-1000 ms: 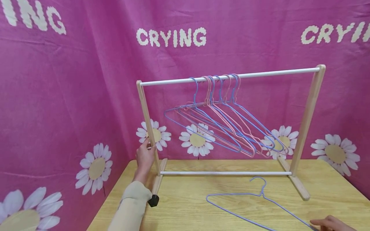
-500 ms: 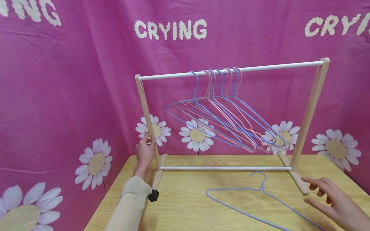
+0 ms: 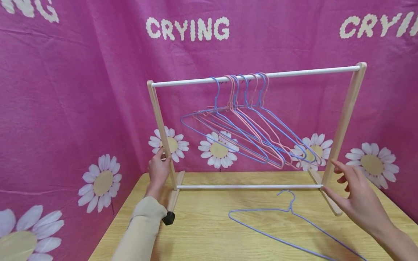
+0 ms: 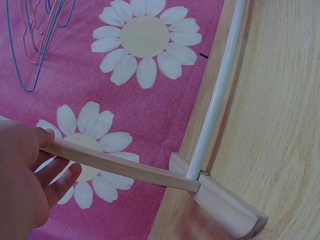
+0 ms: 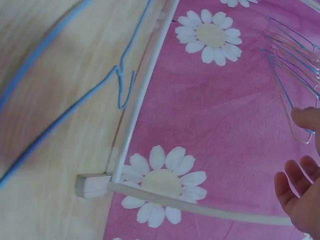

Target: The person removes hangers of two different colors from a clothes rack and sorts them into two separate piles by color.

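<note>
Head view: a small clothes rack (image 3: pixel 258 77) stands on the far half of the wooden table (image 3: pixel 209 232), against a pink flowered cloth (image 3: pixel 65 90). The left hand (image 3: pixel 158 168) grips the left post (image 3: pixel 161 134) low down, fingers wrapped round the wood. The right hand (image 3: pixel 354 194) hangs beside the right post (image 3: pixel 343 123) with fingers spread and relaxed; contact with the post cannot be confirmed. A bunch of blue and pink wire hangers (image 3: pixel 241 134) hangs from the top rod. One loose blue hanger (image 3: pixel 287 224) lies flat on the table, near the right hand.

Left wrist view: thumb and fingers (image 4: pixel 62 182) close round the left post (image 4: pixel 120 167) just above its foot (image 4: pixel 230 210); the lower white rod (image 4: pixel 217 100) joins there.

Right wrist view: the right hand (image 5: pixel 300 192) is open, holding nothing, just off the right post (image 5: pixel 200 207). The loose blue hanger (image 5: pixel 75 105) lies on the table beyond the lower rod (image 5: pixel 145 95).

Assessment: the rack appears light and stiff but likely to tip; the posts, low down, look the soundest holds. The hung hangers will probably swing and slide along the smooth rod. The cloth hangs close behind the rack and the left foot stands near the table's left edge; open room lies on the near side, apart from the loose hanger.
</note>
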Demonstrator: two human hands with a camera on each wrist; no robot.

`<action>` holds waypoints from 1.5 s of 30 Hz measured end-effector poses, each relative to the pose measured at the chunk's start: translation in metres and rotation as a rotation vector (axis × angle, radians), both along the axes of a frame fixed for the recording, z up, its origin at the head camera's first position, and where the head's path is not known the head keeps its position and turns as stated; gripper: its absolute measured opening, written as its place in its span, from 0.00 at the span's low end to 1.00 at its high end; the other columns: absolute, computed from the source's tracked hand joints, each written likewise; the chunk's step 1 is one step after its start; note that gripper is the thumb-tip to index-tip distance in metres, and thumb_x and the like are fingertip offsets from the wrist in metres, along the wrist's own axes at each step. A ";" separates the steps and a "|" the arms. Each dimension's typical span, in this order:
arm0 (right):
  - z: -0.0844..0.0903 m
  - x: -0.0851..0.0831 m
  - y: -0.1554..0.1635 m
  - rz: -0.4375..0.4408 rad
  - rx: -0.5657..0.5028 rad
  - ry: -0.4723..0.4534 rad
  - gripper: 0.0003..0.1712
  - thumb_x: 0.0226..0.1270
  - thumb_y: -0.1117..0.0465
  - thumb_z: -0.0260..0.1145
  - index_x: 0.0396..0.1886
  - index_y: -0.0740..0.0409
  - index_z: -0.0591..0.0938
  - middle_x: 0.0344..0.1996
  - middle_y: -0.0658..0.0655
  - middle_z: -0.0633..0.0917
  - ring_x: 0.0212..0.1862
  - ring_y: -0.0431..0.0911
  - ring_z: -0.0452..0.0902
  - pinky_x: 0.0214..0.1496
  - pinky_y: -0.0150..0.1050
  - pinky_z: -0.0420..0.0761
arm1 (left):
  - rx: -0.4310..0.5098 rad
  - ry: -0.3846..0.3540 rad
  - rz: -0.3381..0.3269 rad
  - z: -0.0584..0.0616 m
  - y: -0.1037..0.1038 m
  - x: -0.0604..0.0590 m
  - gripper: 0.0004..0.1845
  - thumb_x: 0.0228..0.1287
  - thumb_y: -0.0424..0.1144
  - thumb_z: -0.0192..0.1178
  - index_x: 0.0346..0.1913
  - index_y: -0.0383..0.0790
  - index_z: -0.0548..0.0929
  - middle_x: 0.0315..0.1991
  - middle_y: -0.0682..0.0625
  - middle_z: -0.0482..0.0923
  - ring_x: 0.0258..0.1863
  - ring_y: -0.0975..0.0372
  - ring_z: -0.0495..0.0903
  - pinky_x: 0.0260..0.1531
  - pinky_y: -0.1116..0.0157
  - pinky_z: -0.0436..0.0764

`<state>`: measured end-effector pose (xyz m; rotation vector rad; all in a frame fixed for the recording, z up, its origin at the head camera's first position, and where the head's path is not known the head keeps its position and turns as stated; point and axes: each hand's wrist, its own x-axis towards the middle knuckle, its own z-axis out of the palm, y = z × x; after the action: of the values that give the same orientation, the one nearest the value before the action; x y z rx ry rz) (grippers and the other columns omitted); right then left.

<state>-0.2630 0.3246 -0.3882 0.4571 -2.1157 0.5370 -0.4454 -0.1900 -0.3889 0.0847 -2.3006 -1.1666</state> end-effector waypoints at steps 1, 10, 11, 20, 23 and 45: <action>0.003 -0.003 -0.001 0.000 0.005 0.012 0.48 0.45 0.67 0.79 0.69 0.61 0.71 0.45 0.60 0.76 0.43 0.28 0.63 0.37 0.24 0.66 | 0.000 0.001 0.003 0.000 0.000 0.000 0.21 0.68 0.37 0.61 0.63 0.47 0.79 0.49 0.39 0.86 0.51 0.46 0.85 0.58 0.44 0.72; 0.019 -0.033 -0.011 -0.078 0.060 0.028 0.49 0.54 0.53 0.77 0.74 0.56 0.65 0.45 0.68 0.75 0.37 0.51 0.73 0.23 0.33 0.67 | -0.001 0.015 -0.003 0.002 0.000 0.000 0.20 0.67 0.37 0.61 0.62 0.46 0.80 0.49 0.39 0.86 0.49 0.46 0.86 0.56 0.45 0.74; 0.020 -0.035 -0.013 -0.084 0.059 0.008 0.53 0.49 0.60 0.79 0.75 0.54 0.64 0.46 0.68 0.75 0.37 0.51 0.73 0.21 0.35 0.67 | -0.002 0.018 -0.003 0.002 0.000 -0.001 0.20 0.67 0.37 0.61 0.62 0.46 0.80 0.49 0.39 0.86 0.49 0.46 0.86 0.56 0.45 0.74; 0.020 -0.050 -0.028 -0.075 0.090 -0.002 0.62 0.38 0.69 0.81 0.76 0.53 0.62 0.40 0.65 0.74 0.34 0.48 0.68 0.20 0.39 0.67 | -0.001 0.007 0.016 0.000 -0.002 0.002 0.21 0.67 0.37 0.62 0.63 0.46 0.79 0.48 0.38 0.86 0.50 0.46 0.85 0.56 0.45 0.74; 0.020 -0.054 -0.030 -0.062 0.106 0.015 0.62 0.38 0.69 0.82 0.76 0.53 0.62 0.37 0.62 0.75 0.34 0.47 0.70 0.21 0.39 0.70 | 0.002 0.004 0.018 -0.001 -0.002 0.001 0.21 0.67 0.37 0.61 0.62 0.46 0.80 0.49 0.39 0.86 0.49 0.47 0.86 0.56 0.45 0.74; 0.019 -0.059 -0.037 -0.008 0.057 0.157 0.49 0.41 0.77 0.75 0.70 0.57 0.72 0.39 0.64 0.80 0.36 0.46 0.69 0.34 0.37 0.70 | 0.013 -0.004 0.001 0.001 0.000 0.000 0.20 0.68 0.37 0.61 0.62 0.47 0.79 0.49 0.39 0.86 0.50 0.46 0.85 0.56 0.44 0.74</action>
<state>-0.3220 0.2873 -0.3687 0.5063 -1.9851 0.4226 -0.4451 -0.1900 -0.3880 0.0930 -2.2968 -1.1816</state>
